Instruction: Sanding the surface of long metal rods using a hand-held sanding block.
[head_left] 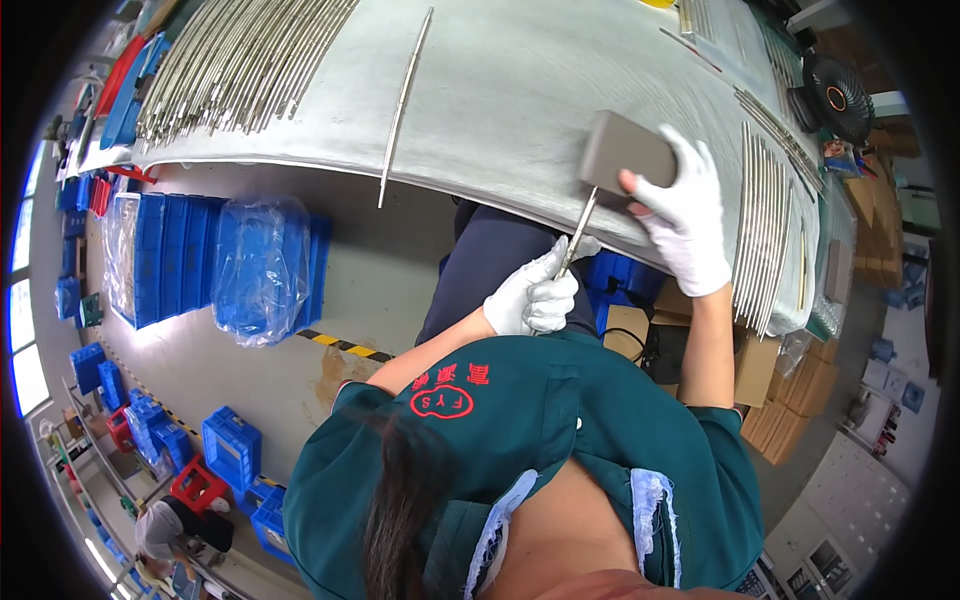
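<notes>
My left hand (538, 290), in a white glove, is closed around a thin metal rod (577, 238) just off the table's front edge. The rod slants up and to the right, and its far end meets the lower left of a grey-brown rectangular block (628, 152). My right hand (690, 215), also gloved in white, grips that block from its right side, with the thumb on its near face. A bare fingertip pokes out of the right glove. On the table to the left lies a single metal rod (402, 105), its near end jutting past the edge.
Many metal rods (235, 65) lie side by side at the table's far left. Another row of rods (762, 230) lies right of my right hand, near a black fan (838, 98). Blue crates (175, 255) stand on the floor at left; cardboard boxes (800, 400) at right.
</notes>
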